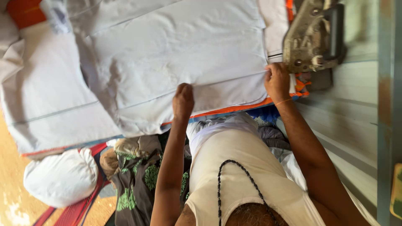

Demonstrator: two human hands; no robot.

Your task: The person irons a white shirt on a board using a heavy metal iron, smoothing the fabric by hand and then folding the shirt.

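A white vest (238, 167) with one black cord (234, 175) fills the bottom, cut off below. Two hands show. The left hand (183, 100) and right hand (277, 81) each pinch the white cloth (176, 54) edge on the table. One heavy iron (312, 35) is partly cut off.

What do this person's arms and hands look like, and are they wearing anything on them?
Both arms are bare up to the shoulder: no sleeves, no gloves. The left hand carries nothing. The right hand has a thin orange thread tied round its wrist. The person wears a sleeveless off-white vest, with a dark beaded cord hanging over it.
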